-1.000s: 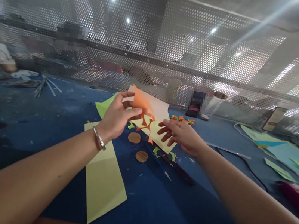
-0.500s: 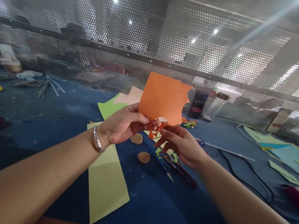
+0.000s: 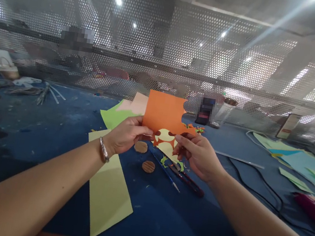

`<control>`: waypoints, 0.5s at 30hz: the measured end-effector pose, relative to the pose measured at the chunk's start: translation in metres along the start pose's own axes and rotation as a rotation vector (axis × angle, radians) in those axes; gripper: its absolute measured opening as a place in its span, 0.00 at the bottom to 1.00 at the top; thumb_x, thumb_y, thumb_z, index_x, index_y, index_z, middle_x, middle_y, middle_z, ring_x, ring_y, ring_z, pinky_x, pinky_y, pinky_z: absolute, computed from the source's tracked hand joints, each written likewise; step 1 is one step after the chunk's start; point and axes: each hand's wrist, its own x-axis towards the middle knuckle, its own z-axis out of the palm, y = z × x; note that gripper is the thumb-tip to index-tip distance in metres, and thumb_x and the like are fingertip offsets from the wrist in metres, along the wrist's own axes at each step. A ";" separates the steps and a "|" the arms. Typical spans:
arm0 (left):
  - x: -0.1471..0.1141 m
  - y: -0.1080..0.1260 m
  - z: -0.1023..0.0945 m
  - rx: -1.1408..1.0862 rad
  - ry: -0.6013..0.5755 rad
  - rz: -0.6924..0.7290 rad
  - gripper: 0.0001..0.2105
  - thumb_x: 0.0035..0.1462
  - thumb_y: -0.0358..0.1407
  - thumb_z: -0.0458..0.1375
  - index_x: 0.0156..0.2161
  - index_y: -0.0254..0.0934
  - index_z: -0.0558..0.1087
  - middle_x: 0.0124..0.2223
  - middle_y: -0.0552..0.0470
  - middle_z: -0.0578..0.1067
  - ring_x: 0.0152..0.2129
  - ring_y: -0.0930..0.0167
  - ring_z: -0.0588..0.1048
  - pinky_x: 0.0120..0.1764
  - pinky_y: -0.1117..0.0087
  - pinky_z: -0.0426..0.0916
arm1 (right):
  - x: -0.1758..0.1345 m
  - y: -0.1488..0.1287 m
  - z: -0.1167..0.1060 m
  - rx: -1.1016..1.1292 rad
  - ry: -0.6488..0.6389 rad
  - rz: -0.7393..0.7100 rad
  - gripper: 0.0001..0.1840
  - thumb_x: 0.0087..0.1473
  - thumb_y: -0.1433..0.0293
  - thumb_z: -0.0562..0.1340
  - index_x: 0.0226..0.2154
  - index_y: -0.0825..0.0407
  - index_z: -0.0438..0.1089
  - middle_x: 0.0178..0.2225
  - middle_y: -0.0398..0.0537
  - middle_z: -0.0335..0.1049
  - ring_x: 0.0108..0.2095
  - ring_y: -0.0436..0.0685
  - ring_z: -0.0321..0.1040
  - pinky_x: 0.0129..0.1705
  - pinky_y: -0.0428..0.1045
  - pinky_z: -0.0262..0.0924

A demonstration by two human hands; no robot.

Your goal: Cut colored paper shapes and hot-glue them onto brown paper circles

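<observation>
Two pinches hold the orange sheet (image 3: 164, 111) roughly upright above the table (image 3: 159, 222), in front of the person. The left hand (image 3: 126, 133) has its thumb and fingers closed on the sheet's lower left, beside a round cut-out; the right hand (image 3: 196, 152) is nearly closed too, its thumb and forefinger on the paper at the other side of that opening, the remaining fingers curled below.

The sheet looks like thin coloured paper: almost weightless, flexible, yet stiff enough to stand flat above the grip. It should not be slippery, but it likely creases easily. Its upper part is whole, while the right edge is scalloped by cuts and the bottom is down to narrow strips around the openings. Those strips are probably the weak spots, apt to tear if the hands pull apart. The broad upper left area seems the safest hold, with only a light pinch near the holes.

Below lie two brown discs (image 3: 148, 167), a brush (image 3: 171, 181) and green scraps (image 3: 180, 166).
</observation>
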 end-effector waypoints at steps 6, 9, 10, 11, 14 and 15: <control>-0.002 -0.002 -0.001 -0.031 -0.112 -0.086 0.12 0.54 0.34 0.68 0.44 0.34 0.80 0.45 0.42 0.82 0.39 0.64 0.81 0.41 0.65 0.76 | 0.001 0.003 0.002 0.062 0.019 0.007 0.16 0.47 0.60 0.74 0.31 0.54 0.75 0.26 0.46 0.75 0.23 0.49 0.69 0.23 0.45 0.63; -0.002 -0.002 0.002 -0.059 -0.067 -0.070 0.13 0.57 0.39 0.67 0.44 0.34 0.80 0.44 0.42 0.82 0.37 0.64 0.81 0.39 0.66 0.77 | -0.001 0.005 0.003 0.032 0.025 0.036 0.17 0.48 0.60 0.74 0.26 0.54 0.73 0.22 0.41 0.71 0.18 0.45 0.64 0.20 0.42 0.59; -0.002 -0.001 0.003 -0.070 -0.051 -0.053 0.13 0.57 0.40 0.67 0.44 0.34 0.80 0.44 0.42 0.82 0.36 0.64 0.81 0.38 0.65 0.77 | -0.001 0.005 0.003 0.019 0.022 0.053 0.17 0.49 0.59 0.74 0.26 0.54 0.72 0.20 0.39 0.69 0.17 0.44 0.62 0.18 0.42 0.57; -0.001 -0.001 0.004 -0.079 -0.035 -0.037 0.13 0.57 0.40 0.67 0.45 0.34 0.80 0.44 0.42 0.82 0.35 0.64 0.81 0.38 0.65 0.77 | -0.002 0.005 0.003 0.005 0.009 0.074 0.16 0.50 0.58 0.73 0.28 0.54 0.73 0.19 0.38 0.68 0.15 0.44 0.60 0.16 0.41 0.55; 0.002 0.000 0.001 -0.076 0.004 -0.001 0.13 0.56 0.39 0.67 0.45 0.34 0.80 0.46 0.42 0.82 0.31 0.66 0.81 0.34 0.67 0.76 | -0.006 0.004 0.004 -0.048 -0.122 0.155 0.17 0.53 0.56 0.70 0.37 0.53 0.75 0.18 0.37 0.69 0.13 0.44 0.60 0.13 0.40 0.51; 0.003 0.001 -0.001 -0.074 0.014 0.017 0.13 0.57 0.38 0.66 0.45 0.34 0.80 0.47 0.42 0.82 0.30 0.67 0.80 0.33 0.67 0.76 | -0.006 0.004 0.004 -0.071 -0.187 0.182 0.18 0.54 0.56 0.70 0.39 0.53 0.76 0.20 0.39 0.72 0.13 0.44 0.62 0.13 0.40 0.52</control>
